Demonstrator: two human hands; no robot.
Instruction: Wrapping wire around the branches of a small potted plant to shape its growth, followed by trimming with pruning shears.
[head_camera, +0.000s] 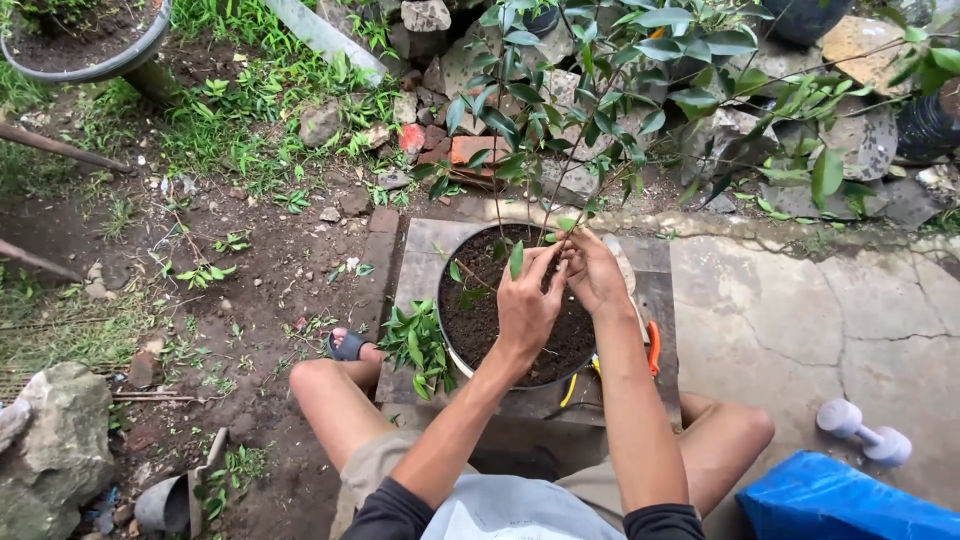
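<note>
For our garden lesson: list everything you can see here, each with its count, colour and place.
pot: 1, dark, on slab, centre
plant: 1, green, in pot
slab: 1, grey, under pot
cut leaves: 1 pile, green, left of pot
pruners: 1, orange-handled, right of pot
dumbbell: 1, pale, right
tarp: 1, blue, lower right
stones: many, grey, top
left hand: over the soil, at the stems
right hand: at the stems

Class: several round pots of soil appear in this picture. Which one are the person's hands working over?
The black pot on the slab, between the knees. Both hands meet over its soil; the grey pot sits far off, top left.
</note>
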